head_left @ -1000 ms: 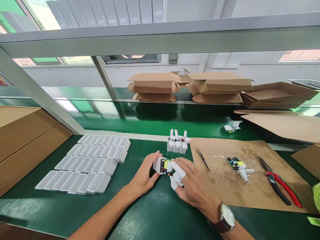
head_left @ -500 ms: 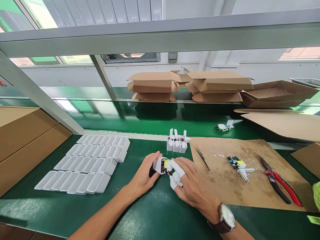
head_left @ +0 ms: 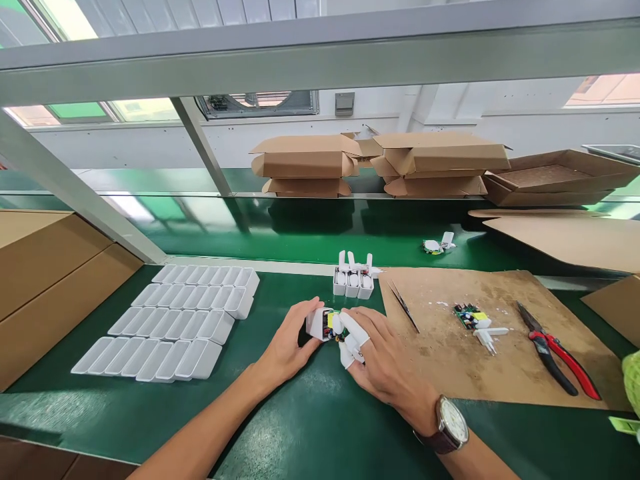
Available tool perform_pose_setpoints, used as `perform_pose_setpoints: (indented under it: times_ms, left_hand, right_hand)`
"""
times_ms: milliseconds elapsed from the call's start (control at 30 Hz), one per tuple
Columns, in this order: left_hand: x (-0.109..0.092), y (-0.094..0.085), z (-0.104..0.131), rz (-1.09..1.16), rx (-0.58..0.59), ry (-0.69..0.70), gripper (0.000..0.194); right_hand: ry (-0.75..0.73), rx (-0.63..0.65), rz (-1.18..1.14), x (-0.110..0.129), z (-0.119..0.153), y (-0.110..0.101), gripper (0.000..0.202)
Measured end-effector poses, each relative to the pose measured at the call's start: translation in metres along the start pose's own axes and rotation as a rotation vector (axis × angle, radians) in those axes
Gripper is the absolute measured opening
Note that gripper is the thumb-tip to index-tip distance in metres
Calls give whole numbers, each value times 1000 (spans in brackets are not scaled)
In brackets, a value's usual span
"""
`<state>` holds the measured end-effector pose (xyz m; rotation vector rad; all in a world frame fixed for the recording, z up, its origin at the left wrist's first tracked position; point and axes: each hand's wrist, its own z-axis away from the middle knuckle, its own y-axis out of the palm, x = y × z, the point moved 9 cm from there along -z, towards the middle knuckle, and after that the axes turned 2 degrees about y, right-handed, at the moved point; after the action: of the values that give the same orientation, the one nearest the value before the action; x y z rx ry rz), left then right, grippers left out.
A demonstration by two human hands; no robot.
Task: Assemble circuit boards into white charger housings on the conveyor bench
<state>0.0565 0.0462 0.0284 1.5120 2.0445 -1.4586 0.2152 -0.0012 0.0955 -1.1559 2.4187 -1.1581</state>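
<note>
My left hand (head_left: 287, 341) is closed around a white plastic case (head_left: 315, 325) over the green bench. Opposite it, my right hand (head_left: 390, 353) grips a circuit board (head_left: 334, 324) with a yellow component and white parts. One end of the board is at the mouth of the case; how deep it sits I cannot tell. White coverings are on my right thumb and forefinger. Just beyond my hands stand three white cases (head_left: 353, 285) with white parts sticking up. Another circuit board (head_left: 467, 316) with a white plug piece lies on the brown sheet to the right.
Rows of white cases (head_left: 200, 323) stand at the left, beside a large cardboard box (head_left: 60, 280). Tweezers (head_left: 405, 307) and red-black pliers (head_left: 557, 353) lie on the brown sheet (head_left: 430, 373). Behind are a green belt (head_left: 310, 248) and folded cartons (head_left: 305, 160).
The view has tipped slightly downward. A small board on the green belt has shifted left. Both hands keep nearly the same hold on the case and board.
</note>
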Motion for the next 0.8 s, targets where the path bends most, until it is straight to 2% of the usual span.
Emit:
perform_pose_setpoints:
  times_ms: [133,333,533,600,700,800]
  left_hand:
    - [1,0,-1,2,-2,-6,68]
    - [1,5,0,45,15,-48,66]
    - [0,23,4,157,137,-76,82]
    - [-2,24,4,180,164,-73,75]
    - [3,21,3,258,157,-159,57]
    - [13,17,3,450,96,-294,62]
  right_hand:
    - [-15,-11,11,1,0,1,52]
    - [8,-5,-27,-1,4,6,60]
    - [85,-3,-164,-7,3,10,54]
    - [128,-30,-222,-12,3,7,53]
    - [166,-8,-352,-19,4,12,49]
    - [173,39,-399,-23,8,24,40]
